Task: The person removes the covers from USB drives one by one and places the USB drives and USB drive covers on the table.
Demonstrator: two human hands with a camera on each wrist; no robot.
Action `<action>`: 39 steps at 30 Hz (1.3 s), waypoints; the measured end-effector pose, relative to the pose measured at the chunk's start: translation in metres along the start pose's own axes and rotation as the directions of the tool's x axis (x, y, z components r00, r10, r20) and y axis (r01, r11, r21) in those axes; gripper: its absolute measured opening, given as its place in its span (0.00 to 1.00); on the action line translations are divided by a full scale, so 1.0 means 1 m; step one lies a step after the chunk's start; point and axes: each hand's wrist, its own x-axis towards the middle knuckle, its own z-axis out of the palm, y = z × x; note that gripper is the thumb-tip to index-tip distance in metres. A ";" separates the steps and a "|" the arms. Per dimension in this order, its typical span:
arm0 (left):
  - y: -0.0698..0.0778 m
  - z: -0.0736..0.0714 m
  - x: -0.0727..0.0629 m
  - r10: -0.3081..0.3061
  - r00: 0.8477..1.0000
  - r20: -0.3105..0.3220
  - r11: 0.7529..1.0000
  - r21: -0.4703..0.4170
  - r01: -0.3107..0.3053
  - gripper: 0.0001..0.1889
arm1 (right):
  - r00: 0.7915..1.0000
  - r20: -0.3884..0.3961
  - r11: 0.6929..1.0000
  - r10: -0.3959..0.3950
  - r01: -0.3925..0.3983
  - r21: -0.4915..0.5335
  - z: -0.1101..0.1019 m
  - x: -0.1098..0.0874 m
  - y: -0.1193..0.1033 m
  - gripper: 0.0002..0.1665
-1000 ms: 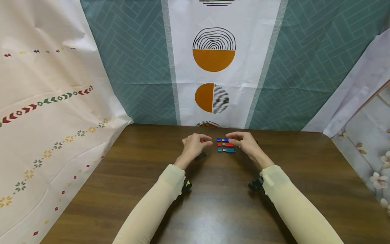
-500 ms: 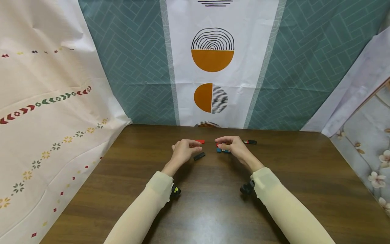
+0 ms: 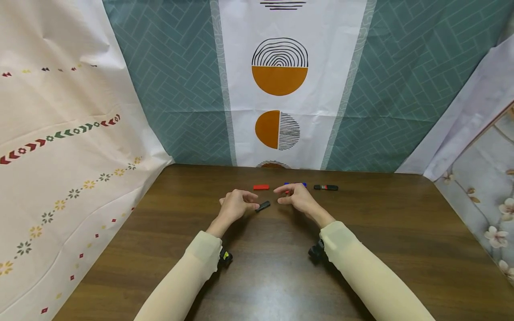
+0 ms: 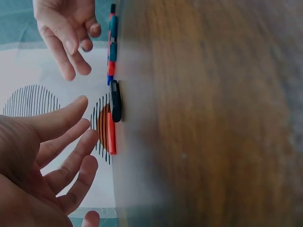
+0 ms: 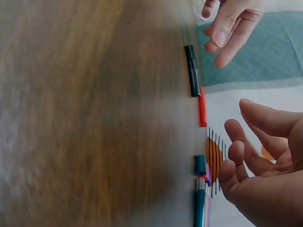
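My left hand (image 3: 234,206) hovers empty with loosely bent fingers beside a black stick (image 3: 263,206), which looks like a capped flash drive and lies slanted on the table. A red stick (image 3: 261,187) of similar shape lies behind it. My right hand (image 3: 300,199), also empty and with fingers apart, is above a group of USB flash drives. In the head view it covers most of them; a blue flash drive (image 3: 303,184) shows past its fingers. From the right wrist, a teal flash drive (image 5: 199,208) is visible with its plug bare and its teal cap (image 5: 200,164) set apart.
A black flash drive with a red part (image 3: 329,187) lies at the back, right of the group. The brown wooden table (image 3: 265,276) ends at a patterned cloth (image 3: 192,98) hanging behind. Another light cloth (image 3: 80,178) runs along the left side.
Both hands have moved left and toward the front edge. The black stick and red stick are uncovered, and the right hand now hides most of the coloured flash drives. Nothing was picked up.
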 end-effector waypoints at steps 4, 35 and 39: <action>-0.002 0.001 -0.001 -0.017 1.000 0.027 1.000 0.006 0.016 0.14 | 1.000 0.011 1.000 0.001 -0.001 -0.020 0.005 0.002 0.000 0.21; 0.000 -0.001 -0.001 -0.078 0.996 0.033 0.993 0.090 0.074 0.11 | 0.995 0.075 0.970 -0.058 0.075 -0.232 0.032 0.023 -0.002 0.16; 0.000 -0.001 -0.001 -0.078 0.996 0.035 0.993 0.090 0.074 0.11 | 0.994 0.090 0.954 -0.061 0.085 -0.289 0.033 0.026 -0.003 0.16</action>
